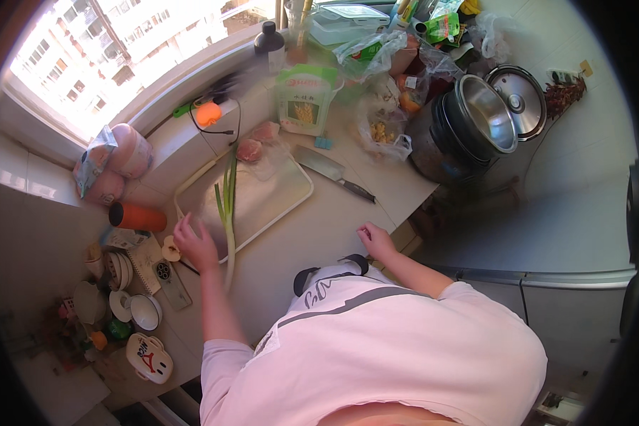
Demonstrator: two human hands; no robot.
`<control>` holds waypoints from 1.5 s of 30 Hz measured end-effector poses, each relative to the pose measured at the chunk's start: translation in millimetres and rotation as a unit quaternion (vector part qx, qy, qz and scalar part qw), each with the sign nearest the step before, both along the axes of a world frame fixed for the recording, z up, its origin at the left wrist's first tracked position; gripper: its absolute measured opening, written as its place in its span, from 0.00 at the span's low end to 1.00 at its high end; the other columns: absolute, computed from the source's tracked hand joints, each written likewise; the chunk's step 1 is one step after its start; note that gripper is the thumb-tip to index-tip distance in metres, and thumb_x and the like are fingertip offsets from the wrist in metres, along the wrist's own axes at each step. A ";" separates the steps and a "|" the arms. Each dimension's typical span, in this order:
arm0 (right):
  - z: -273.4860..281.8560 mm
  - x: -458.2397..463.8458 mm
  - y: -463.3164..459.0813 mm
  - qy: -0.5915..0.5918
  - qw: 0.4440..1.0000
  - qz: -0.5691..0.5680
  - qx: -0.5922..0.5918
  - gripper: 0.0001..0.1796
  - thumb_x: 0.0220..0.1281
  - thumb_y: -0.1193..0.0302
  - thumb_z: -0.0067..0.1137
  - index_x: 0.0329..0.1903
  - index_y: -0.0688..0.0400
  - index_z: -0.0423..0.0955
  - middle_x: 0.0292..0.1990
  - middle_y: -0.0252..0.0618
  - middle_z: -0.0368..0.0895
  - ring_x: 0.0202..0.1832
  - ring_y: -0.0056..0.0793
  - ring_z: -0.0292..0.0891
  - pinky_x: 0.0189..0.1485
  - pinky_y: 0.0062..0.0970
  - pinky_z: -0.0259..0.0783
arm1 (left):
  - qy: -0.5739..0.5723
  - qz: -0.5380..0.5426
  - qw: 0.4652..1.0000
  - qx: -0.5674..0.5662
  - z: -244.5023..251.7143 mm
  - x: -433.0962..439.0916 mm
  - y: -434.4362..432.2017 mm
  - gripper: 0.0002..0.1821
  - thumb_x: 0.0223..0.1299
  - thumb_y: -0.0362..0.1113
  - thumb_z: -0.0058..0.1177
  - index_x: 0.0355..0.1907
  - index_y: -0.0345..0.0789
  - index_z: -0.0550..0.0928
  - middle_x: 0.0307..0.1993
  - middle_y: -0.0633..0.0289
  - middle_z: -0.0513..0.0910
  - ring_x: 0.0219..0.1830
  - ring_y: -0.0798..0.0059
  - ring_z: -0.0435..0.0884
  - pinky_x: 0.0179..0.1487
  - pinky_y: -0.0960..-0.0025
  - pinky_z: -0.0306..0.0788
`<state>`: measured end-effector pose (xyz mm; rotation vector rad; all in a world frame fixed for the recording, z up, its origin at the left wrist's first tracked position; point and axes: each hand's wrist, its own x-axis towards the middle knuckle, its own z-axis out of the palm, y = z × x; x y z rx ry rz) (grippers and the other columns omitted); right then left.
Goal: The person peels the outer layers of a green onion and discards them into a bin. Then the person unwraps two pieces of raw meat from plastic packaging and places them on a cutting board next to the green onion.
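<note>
My left hand (196, 246) is over the left edge of a cutting board (274, 186) with a pale rim, fingers apart and slightly blurred. Right beside it shows a halved apple (171, 248); whether they touch is hard to tell. A long green onion (229, 218) lies across the board, its white end overhanging the near edge. Pieces of raw meat (250, 149) rest on clear plastic at the far corner. To the board's right lies a cleaver (322, 164), its black handle towards me. My right hand (375, 238) hovers near the counter's front edge, fingers curled, nothing visible in it.
Behind the board stand a flour bag (306, 101) and a plastic bag of yellowish food (383, 130). An electric cooker (447, 138) with a steel pot (487, 114) is at the right. On the left are an orange cylinder (144, 216), a phone (171, 285) and bowls (145, 312).
</note>
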<state>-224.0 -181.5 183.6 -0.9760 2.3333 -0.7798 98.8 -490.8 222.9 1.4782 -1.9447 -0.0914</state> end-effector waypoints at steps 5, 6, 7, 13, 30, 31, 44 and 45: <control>14.9 5.7 -33.2 -0.002 0.999 0.025 -0.038 0.08 0.62 0.69 0.57 0.40 0.60 0.77 0.33 0.42 0.78 0.30 0.32 0.75 0.36 0.29 0.72 | 0.020 -0.336 0.904 0.264 13.4 -97.9 -3.4 0.23 0.56 0.33 0.58 0.56 0.36 0.73 0.52 0.51 0.74 0.55 0.55 0.73 0.57 0.57 0.68; 17.1 4.9 -38.6 -0.003 0.998 0.031 -0.057 0.08 0.62 0.69 0.57 0.40 0.59 0.77 0.34 0.42 0.77 0.29 0.32 0.75 0.36 0.29 0.72 | 0.049 -0.353 0.871 0.337 15.8 -110.9 -6.1 0.25 0.56 0.33 0.57 0.58 0.36 0.71 0.52 0.50 0.74 0.56 0.54 0.73 0.58 0.58 0.69; 21.8 5.3 -46.5 -0.003 0.996 0.038 -0.077 0.08 0.62 0.69 0.57 0.41 0.59 0.77 0.36 0.42 0.76 0.29 0.32 0.74 0.36 0.29 0.72 | 0.029 -0.333 0.887 0.318 8.4 -113.9 -15.3 0.27 0.56 0.33 0.57 0.60 0.35 0.69 0.53 0.50 0.73 0.57 0.53 0.72 0.59 0.58 0.68; 30.6 7.2 -94.5 0.020 0.989 0.120 -0.084 0.10 0.61 0.68 0.58 0.43 0.59 0.75 0.39 0.41 0.70 0.27 0.29 0.71 0.35 0.28 0.70 | -0.035 -0.171 0.957 0.233 -24.5 -109.5 -50.6 0.32 0.56 0.34 0.58 0.63 0.33 0.65 0.56 0.46 0.72 0.61 0.50 0.69 0.63 0.57 0.66; -42.8 18.9 -317.5 0.057 0.993 0.016 -0.101 0.19 0.56 0.65 0.63 0.44 0.63 0.69 0.35 0.44 0.78 0.32 0.31 0.80 0.31 0.31 0.74 | -0.084 -0.141 0.964 0.210 -39.5 -211.8 -108.4 0.28 0.44 0.46 0.66 0.46 0.37 0.73 0.45 0.46 0.75 0.49 0.46 0.75 0.50 0.52 0.72; -33.6 19.2 -317.4 -0.078 0.992 -0.025 -0.091 0.17 0.57 0.66 0.62 0.44 0.62 0.69 0.35 0.44 0.78 0.33 0.30 0.80 0.30 0.31 0.74 | -0.082 -0.141 0.964 0.209 -42.7 -211.0 -108.4 0.29 0.43 0.46 0.67 0.46 0.37 0.73 0.44 0.46 0.75 0.48 0.46 0.75 0.50 0.52 0.72; -37.3 11.8 -302.8 -0.446 0.874 -0.150 -0.122 0.12 0.64 0.64 0.59 0.41 0.58 0.70 0.25 0.30 0.72 0.21 0.19 0.66 0.22 0.20 0.63 | -0.182 -0.106 0.944 0.253 -30.4 -226.3 -96.7 0.33 0.40 0.51 0.65 0.50 0.40 0.73 0.47 0.45 0.75 0.53 0.46 0.74 0.54 0.51 0.72; -37.0 8.6 -301.1 -0.452 0.871 -0.149 -0.122 0.12 0.63 0.63 0.60 0.39 0.58 0.72 0.24 0.30 0.71 0.21 0.18 0.64 0.21 0.20 0.62 | -0.183 -0.110 0.938 0.273 -28.8 -229.0 -95.8 0.33 0.41 0.51 0.65 0.51 0.39 0.73 0.49 0.45 0.74 0.55 0.46 0.73 0.55 0.52 0.71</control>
